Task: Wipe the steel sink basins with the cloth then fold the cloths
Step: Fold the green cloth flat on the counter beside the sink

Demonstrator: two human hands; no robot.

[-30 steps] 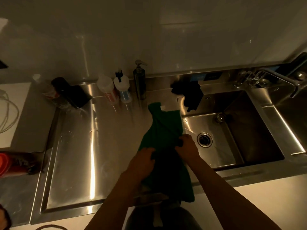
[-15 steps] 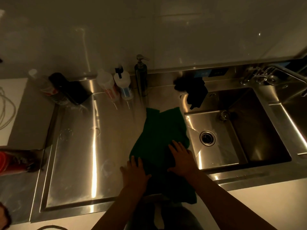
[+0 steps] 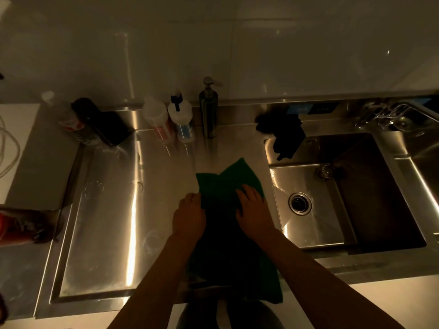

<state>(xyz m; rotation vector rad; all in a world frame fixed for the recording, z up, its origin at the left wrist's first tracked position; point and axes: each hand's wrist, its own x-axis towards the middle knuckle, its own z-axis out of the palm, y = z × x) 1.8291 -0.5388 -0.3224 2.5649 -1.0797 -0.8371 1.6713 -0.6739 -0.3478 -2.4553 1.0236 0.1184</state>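
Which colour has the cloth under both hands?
Green, plain: the flat green cloth, seen in the head view.

Along the back edge of the tabletop (image 3: 107, 222): a steel pump dispenser (image 3: 209, 110) upright, just left of it a white bottle with a black pump (image 3: 181, 119) and a pale translucent bottle (image 3: 156, 118), touching or nearly so. Further left, a dark box-like object (image 3: 104, 122) leans beside a clear plastic bottle with a red label (image 3: 65, 115). White cable loops (image 3: 8, 150) lie on the white surface at far left; a tap fixture (image 3: 389, 117) sits at upper right.
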